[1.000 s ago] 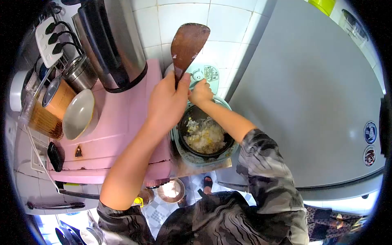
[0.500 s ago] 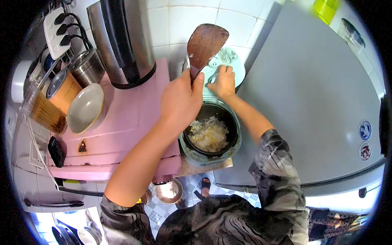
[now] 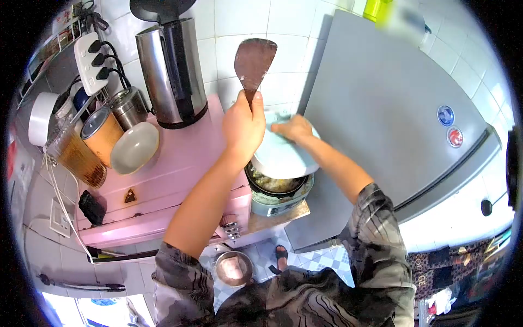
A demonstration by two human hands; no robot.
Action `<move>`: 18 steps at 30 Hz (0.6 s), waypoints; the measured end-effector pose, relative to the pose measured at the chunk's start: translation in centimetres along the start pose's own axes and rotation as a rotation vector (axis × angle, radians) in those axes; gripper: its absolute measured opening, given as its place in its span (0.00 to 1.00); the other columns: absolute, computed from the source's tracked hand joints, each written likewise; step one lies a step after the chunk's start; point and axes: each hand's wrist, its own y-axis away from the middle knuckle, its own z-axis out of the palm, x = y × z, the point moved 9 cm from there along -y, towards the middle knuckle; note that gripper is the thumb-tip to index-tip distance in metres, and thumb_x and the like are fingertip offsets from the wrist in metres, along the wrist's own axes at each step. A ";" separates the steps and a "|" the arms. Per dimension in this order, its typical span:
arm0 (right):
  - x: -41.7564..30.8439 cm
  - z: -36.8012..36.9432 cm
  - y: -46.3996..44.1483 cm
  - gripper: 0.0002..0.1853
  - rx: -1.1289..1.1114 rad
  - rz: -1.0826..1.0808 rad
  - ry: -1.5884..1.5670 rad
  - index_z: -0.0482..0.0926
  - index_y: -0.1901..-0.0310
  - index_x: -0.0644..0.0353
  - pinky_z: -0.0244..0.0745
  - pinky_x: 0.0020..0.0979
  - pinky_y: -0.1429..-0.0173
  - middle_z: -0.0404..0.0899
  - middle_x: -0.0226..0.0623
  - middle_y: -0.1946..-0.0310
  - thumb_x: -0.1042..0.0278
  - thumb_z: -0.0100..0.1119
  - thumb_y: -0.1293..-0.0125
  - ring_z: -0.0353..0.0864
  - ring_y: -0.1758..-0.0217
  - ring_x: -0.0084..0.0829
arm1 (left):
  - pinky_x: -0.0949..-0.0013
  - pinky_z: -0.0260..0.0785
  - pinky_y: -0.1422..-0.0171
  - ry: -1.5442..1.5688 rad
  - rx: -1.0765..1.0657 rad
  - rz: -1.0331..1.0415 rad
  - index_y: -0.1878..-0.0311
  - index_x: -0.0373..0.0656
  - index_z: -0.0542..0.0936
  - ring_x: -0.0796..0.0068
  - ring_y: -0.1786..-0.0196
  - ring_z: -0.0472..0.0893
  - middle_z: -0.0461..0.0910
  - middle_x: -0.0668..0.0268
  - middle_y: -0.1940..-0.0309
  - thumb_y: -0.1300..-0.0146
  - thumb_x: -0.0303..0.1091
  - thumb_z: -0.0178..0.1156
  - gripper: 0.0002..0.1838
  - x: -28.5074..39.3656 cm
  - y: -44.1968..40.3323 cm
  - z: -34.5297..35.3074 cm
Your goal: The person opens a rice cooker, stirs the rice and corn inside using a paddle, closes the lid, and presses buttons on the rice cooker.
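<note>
My left hand (image 3: 242, 124) is wrapped around the handle of a brown spatula (image 3: 255, 60), holding it upright with the blade at the top. White bits stick to the blade. On the right, my right hand (image 3: 294, 128) grips the top of the pale green rice cooker lid (image 3: 283, 153), its fingers bent over the surface. The lid is tilted partway down over the rice cooker (image 3: 280, 206). Under its front edge, a dark inner pot (image 3: 261, 188) shows with a yellowish-white rice-like food (image 3: 277, 183) in it; the back of the pot is hidden.
A pink cabinet top (image 3: 180, 158) at left carries a steel kettle (image 3: 171, 76) with its lid up, a grey bowl (image 3: 135, 147) and an orange canister (image 3: 99, 131). A power strip (image 3: 90, 62) hangs behind. A grey fridge (image 3: 376, 125) stands close on the right. A metal bowl (image 3: 234, 278) sits below.
My right hand has swung the cooker lid from raised at the back to partly over the pot. The spatula stays in my left hand. The view has shifted, and the kettle's raised lid now shows.
</note>
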 end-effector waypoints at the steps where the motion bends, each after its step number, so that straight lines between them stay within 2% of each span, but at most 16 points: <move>1: 0.7 0.7 1.1 0.41 -0.002 0.047 -0.022 0.78 0.55 0.71 0.73 0.34 0.47 0.78 0.53 0.54 0.42 0.72 0.65 0.80 0.51 0.41 | 0.49 0.67 0.61 0.017 -0.012 0.007 0.61 0.38 0.73 0.45 0.66 0.78 0.79 0.49 0.72 0.34 0.44 0.46 0.17 0.0 0.0 0.2; 6: 1.8 3.7 3.4 0.40 -0.007 0.152 -0.084 0.78 0.55 0.71 0.73 0.34 0.46 0.79 0.51 0.56 0.41 0.71 0.63 0.79 0.50 0.41 | 0.49 0.67 0.61 0.066 -0.083 0.021 0.62 0.38 0.74 0.45 0.67 0.78 0.79 0.49 0.74 0.34 0.44 0.46 0.17 0.4 0.4 0.9; 8: 1.7 4.7 3.3 0.41 0.014 0.142 -0.062 0.78 0.54 0.70 0.73 0.35 0.47 0.77 0.50 0.52 0.38 0.69 0.61 0.80 0.53 0.43 | 0.49 0.67 0.61 0.051 -0.109 0.015 0.62 0.38 0.74 0.45 0.67 0.78 0.79 0.49 0.74 0.34 0.43 0.46 0.16 0.2 0.4 1.0; 10: -0.3 4.6 4.1 0.42 0.091 0.014 0.188 0.76 0.52 0.70 0.74 0.36 0.48 0.74 0.52 0.49 0.36 0.66 0.58 0.78 0.51 0.46 | 0.48 0.67 0.59 0.082 -0.118 0.006 0.59 0.35 0.74 0.41 0.63 0.77 0.78 0.44 0.69 0.34 0.46 0.46 0.20 -0.2 0.4 1.3; 14: 0.0 4.6 6.7 0.42 0.105 0.108 0.190 0.73 0.51 0.70 0.75 0.37 0.49 0.70 0.53 0.48 0.35 0.62 0.54 0.74 0.47 0.47 | 0.48 0.67 0.60 0.046 -0.149 0.001 0.61 0.35 0.75 0.41 0.64 0.77 0.78 0.45 0.71 0.34 0.46 0.46 0.20 -0.3 0.5 1.5; 16: -0.3 4.0 7.9 0.39 0.233 0.058 0.136 0.73 0.52 0.70 0.75 0.40 0.50 0.70 0.52 0.51 0.37 0.60 0.51 0.69 0.43 0.48 | 0.48 0.66 0.61 0.061 -0.195 -0.041 0.60 0.36 0.75 0.41 0.64 0.77 0.78 0.45 0.72 0.34 0.46 0.46 0.20 -0.4 0.3 1.7; 18: -0.9 4.1 8.2 0.37 0.280 -0.017 0.186 0.73 0.52 0.70 0.75 0.40 0.50 0.69 0.52 0.51 0.38 0.59 0.49 0.68 0.43 0.48 | 0.48 0.67 0.61 0.055 -0.156 -0.015 0.63 0.37 0.74 0.42 0.66 0.78 0.79 0.47 0.73 0.34 0.45 0.46 0.18 0.0 0.4 1.7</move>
